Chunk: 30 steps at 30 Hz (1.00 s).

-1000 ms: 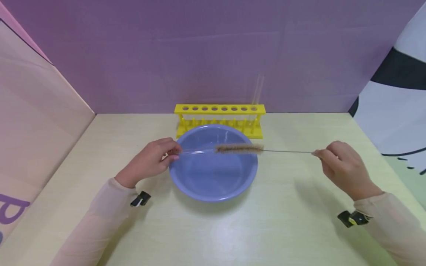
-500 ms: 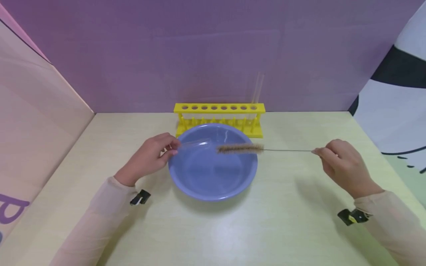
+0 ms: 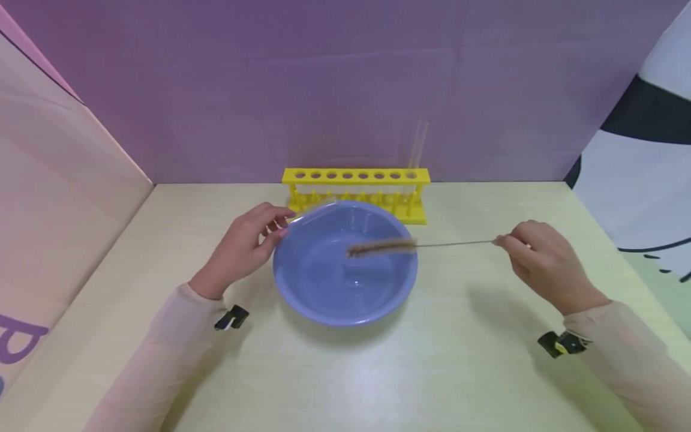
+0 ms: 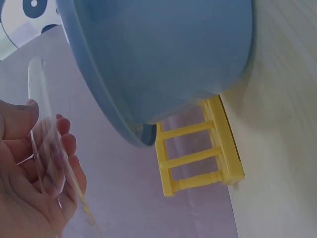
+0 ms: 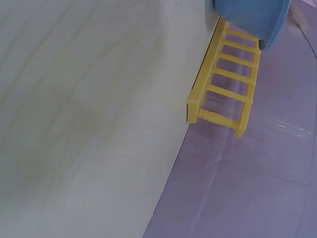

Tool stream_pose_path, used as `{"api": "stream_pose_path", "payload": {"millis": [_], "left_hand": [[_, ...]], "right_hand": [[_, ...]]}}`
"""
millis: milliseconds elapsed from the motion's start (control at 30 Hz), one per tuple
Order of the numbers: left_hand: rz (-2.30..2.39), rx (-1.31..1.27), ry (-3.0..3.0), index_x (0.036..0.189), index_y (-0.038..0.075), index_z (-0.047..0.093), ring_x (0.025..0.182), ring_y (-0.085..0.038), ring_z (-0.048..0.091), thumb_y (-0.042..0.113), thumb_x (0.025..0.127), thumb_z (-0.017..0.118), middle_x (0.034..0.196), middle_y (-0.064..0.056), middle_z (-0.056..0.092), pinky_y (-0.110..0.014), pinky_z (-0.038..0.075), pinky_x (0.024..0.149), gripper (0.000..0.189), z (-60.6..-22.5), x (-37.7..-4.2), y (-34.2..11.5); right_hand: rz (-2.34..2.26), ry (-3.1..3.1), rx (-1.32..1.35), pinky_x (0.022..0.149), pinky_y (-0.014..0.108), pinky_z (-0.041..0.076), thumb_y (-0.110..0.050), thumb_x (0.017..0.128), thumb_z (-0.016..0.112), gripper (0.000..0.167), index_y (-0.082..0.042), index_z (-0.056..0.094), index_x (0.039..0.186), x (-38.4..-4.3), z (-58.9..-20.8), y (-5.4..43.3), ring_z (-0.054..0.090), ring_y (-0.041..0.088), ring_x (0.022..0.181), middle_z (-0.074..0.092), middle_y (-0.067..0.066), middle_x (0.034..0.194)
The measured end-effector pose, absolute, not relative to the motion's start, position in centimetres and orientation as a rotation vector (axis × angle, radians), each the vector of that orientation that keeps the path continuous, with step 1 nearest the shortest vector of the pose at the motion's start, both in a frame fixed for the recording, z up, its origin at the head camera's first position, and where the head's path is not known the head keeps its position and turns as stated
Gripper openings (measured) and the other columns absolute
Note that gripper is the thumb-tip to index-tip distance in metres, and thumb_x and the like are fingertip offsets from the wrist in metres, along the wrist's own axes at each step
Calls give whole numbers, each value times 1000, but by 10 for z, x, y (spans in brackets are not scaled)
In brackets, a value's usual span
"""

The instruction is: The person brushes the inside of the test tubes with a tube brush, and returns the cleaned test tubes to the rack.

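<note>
In the head view my left hand (image 3: 245, 249) pinches a clear glass test tube (image 3: 315, 209) between thumb and fingers. The tube slants up to the right over the far left rim of a blue basin (image 3: 345, 309). Seen from the left wrist, the same test tube (image 4: 37, 82) lies across the curled fingers, beside the basin wall. My right hand (image 3: 547, 264) grips the end of the thin wire handle of a test tube brush (image 3: 380, 247). Its tan bristles hang over the basin, apart from the tube. The right wrist view shows only the brush's blurred bristles (image 5: 296, 16) at the top corner.
A yellow test tube rack (image 3: 355, 176) stands behind the basin, partly hidden by it. Another clear test tube (image 3: 418, 144) stands in its rightmost hole. A purple backdrop (image 3: 345, 90) rises at the back edge of the pale wooden table (image 3: 367, 384).
The tube, first in line with the brush and close to its tip, has swung up and away towards the far rim. The brush has shifted slightly left, its tip tilting down.
</note>
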<state>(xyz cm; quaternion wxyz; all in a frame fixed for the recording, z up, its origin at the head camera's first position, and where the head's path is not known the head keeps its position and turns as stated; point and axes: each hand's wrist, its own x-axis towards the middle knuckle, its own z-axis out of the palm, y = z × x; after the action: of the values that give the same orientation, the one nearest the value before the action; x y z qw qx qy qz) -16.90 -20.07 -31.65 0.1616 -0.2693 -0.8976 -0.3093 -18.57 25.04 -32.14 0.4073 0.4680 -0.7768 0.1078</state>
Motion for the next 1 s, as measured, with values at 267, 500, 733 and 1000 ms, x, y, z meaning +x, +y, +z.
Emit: {"api": "stream_pose_path", "payload": {"millis": [267,500,733,1000], "left_hand": [[-934,-709,-2560,113,0,61,87,-19,57,0,88,62,97,-9,61,-33,51,68,25,-310,-172,-196],[-1000,-681,-2538,113,-1,59,86,-21,59,1,88,63,99,-11,61,-34,52,70,25,-299,-175,-193],[-1051,-667,-2566,114,-2,58,88,-23,59,2,89,62,100,-12,62,-38,52,73,26,-285,-181,-186],[-1113,-687,-2574,115,-2,57,91,-24,60,3,89,63,101,-13,63,-39,52,77,27,-270,-193,-175]], "right_hand": [[264,-1924,1244,48,37,41,-16,103,36,41,4,59,76,-191,-318,237,46,26,55,50,12,66],[298,-1931,1297,53,38,44,-11,102,34,39,4,61,78,-195,-318,229,50,28,59,53,13,69],[311,-2061,1344,61,41,48,18,74,52,22,3,63,87,-196,-315,227,55,31,70,57,15,79],[363,-2090,1321,70,42,50,13,83,55,12,4,62,86,-194,-316,221,59,33,77,63,16,84]]}}
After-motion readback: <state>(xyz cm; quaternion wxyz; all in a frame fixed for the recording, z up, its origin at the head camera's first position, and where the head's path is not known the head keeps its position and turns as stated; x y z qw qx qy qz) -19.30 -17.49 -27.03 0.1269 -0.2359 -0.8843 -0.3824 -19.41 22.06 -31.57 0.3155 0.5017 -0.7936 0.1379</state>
